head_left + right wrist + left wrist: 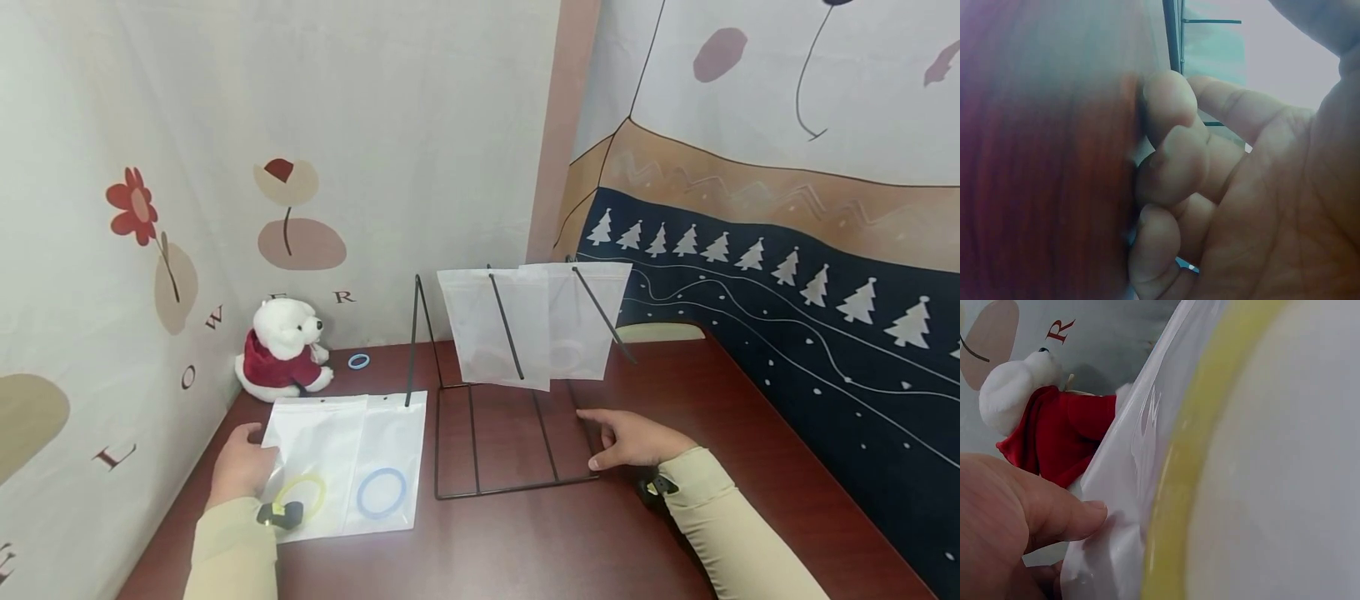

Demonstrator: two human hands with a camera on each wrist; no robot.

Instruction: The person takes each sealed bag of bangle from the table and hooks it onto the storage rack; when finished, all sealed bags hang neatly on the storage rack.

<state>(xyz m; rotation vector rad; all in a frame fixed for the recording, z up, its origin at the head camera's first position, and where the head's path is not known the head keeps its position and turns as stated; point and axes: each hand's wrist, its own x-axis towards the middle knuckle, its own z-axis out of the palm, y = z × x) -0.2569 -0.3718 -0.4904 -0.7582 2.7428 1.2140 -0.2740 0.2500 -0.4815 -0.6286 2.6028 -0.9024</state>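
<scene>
My left hand (243, 462) pinches the left edge of white translucent plastic bags (352, 450) that lie side by side, a line running between them. Inside the left one shows a yellow ring (1175, 469); the right one holds a blue ring (382, 493). Their top right corner overlaps the lower end of a black wire rack's (517, 485) left prong. At the rack's front right corner, my right hand (637, 437) grips the base frame, index finger along the side wire and thumb at the corner. Its other fingers curl low by the tabletop in the right wrist view.
Two more white bags (495, 325) hang on the rack's other prongs. A white plush bear (285, 350) in red clothing sits at the back left, near a small light-blue ring (359, 361). Printed cloth walls border the brown table (495, 550).
</scene>
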